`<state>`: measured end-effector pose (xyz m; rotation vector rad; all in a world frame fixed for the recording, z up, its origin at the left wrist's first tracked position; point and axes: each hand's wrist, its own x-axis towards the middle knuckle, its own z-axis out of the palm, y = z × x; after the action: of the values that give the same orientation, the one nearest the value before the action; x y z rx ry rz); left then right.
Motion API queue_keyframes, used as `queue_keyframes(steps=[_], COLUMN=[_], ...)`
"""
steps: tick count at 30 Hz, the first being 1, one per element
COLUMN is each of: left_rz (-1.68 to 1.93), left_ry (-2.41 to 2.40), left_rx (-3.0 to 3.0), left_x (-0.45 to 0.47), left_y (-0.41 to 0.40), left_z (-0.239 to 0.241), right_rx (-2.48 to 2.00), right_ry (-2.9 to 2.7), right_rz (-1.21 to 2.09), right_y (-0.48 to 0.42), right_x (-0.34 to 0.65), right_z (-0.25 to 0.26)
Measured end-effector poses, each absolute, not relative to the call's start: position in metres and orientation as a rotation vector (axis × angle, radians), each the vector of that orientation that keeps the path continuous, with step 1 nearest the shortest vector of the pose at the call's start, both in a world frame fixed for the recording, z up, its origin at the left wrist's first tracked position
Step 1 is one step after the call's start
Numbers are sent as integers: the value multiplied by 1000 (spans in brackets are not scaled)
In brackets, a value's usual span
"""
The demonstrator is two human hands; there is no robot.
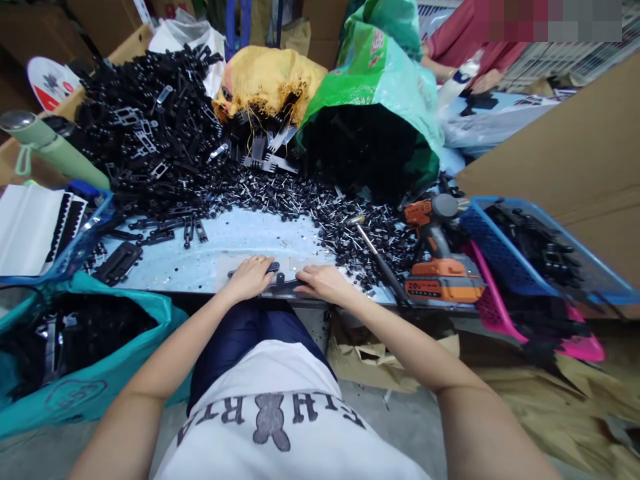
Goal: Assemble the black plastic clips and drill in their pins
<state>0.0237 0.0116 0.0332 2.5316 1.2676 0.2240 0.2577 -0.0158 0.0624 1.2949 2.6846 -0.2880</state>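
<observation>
My left hand (pixel 250 276) lies over a small black plastic part (pixel 273 267) at the table's front edge, with the part's rounded, holed end showing past the fingertips. Close by on the right, the fingers of my right hand (pixel 321 281) are closed at the end of a flat black plastic piece (pixel 286 285) that lies between the hands. The fingers hide much of both pieces. Beyond the hands spreads a heap of small black parts with metal pins (pixel 280 193). A hammer (pixel 377 253) rests to the right, beside an orange cordless drill (pixel 443 280).
Black plastic clips (pixel 150 127) are piled at the back left, near a green bottle (pixel 60 147). A green sack (pixel 370 87) and a yellow sack (pixel 270 77) stand behind. A blue basket (pixel 540 250) is at right, a teal bag (pixel 95 373) at left. Across the table sits another person (pixel 480 37).
</observation>
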Motion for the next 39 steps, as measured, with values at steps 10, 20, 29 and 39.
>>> queue_keyframes(steps=[10, 20, 29, 39], left_rz=[316, 284, 586, 634], left_ry=[1278, 1162, 1168, 1209], left_rx=[2472, 2466, 2507, 2483], left_x=[23, 21, 12, 12], left_y=[-1, -2, -2, -3], left_z=[29, 33, 29, 25], right_rx=[1372, 1309, 1323, 1236], right_ry=[2631, 2669, 2714, 2778], right_rz=[-116, -301, -6, 132], right_y=[-26, -25, -30, -18], right_x=[236, 237, 222, 223], right_z=[68, 68, 85, 92])
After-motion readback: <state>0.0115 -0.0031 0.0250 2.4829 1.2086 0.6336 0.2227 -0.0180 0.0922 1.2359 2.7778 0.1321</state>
